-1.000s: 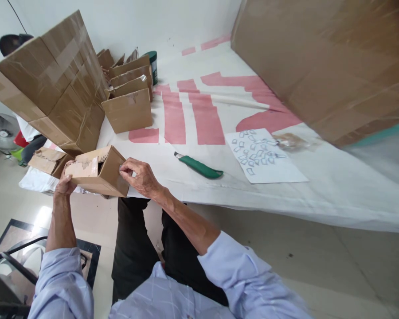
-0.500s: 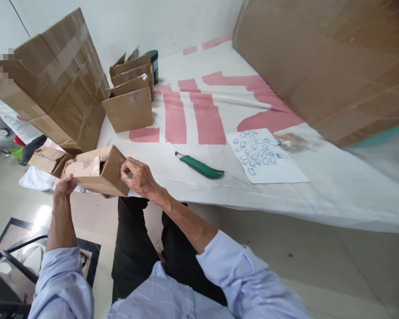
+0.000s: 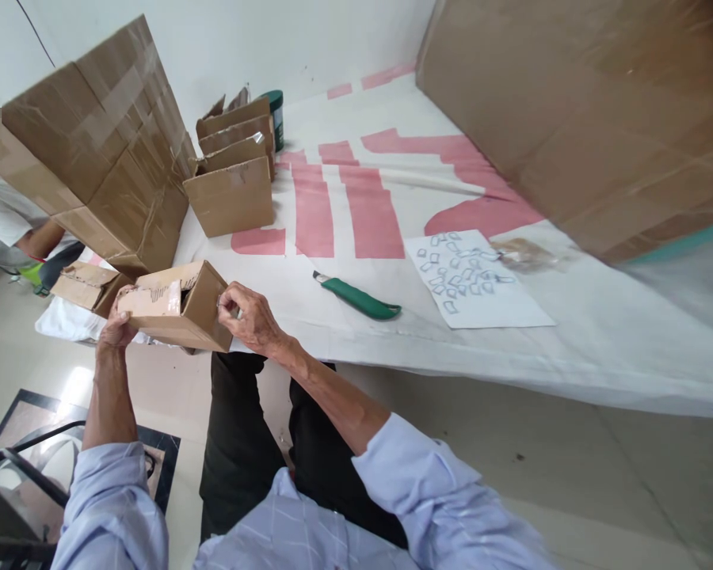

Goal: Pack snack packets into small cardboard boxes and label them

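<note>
My left hand [image 3: 117, 324] grips the near left end of a small brown cardboard box [image 3: 178, 305] and holds it at the table's front edge. My right hand [image 3: 246, 315] is pinched closed at the box's right side, fingertips pressed on the cardboard around something small and shiny that I cannot name. The box has torn tape on its top left flap.
A green utility knife [image 3: 360, 298] lies on the white and red table cover [image 3: 362, 198]. A white sheet [image 3: 478, 279] carries several small metal clips. Several small boxes [image 3: 231, 190] stand behind, a big taped carton [image 3: 95, 150] at left, another huge carton [image 3: 588, 111] at right. A person stands at far left.
My right hand's fingers shifted slightly against the box's side. The person at far left has moved; the box stays in place.
</note>
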`<state>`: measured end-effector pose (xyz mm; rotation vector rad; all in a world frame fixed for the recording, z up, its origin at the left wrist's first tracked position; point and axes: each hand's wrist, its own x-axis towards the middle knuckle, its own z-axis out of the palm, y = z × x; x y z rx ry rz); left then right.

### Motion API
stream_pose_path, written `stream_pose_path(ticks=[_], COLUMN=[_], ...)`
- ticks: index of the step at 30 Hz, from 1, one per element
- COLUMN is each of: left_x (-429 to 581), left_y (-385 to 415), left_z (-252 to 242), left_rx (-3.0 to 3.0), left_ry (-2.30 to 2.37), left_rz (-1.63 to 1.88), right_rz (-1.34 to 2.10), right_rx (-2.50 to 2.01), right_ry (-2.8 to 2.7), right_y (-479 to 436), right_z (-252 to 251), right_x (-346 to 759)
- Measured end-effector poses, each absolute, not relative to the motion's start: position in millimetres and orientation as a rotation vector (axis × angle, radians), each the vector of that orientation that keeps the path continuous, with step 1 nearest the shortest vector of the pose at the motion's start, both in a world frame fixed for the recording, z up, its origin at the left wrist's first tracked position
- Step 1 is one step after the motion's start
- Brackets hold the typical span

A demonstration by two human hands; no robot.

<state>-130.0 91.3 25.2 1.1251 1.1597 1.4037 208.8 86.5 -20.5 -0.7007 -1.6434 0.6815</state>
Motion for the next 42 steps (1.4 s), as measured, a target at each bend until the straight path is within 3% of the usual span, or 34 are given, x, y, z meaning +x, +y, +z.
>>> stream_pose_path(ticks=[22,42], left_x=[-133,-126], left_y=[92,92], left_z=[24,28], left_rx=[1.097,1.154], left_ry=[1.118,1.223], left_rz=[1.402,1.412], right_rz=[1.006,0.708], right_rx=[-0.557,-0.704], right_ry=[-1.491,-1.537], right_y=[93,87], right_z=[-28,-20], right_x=[213,203])
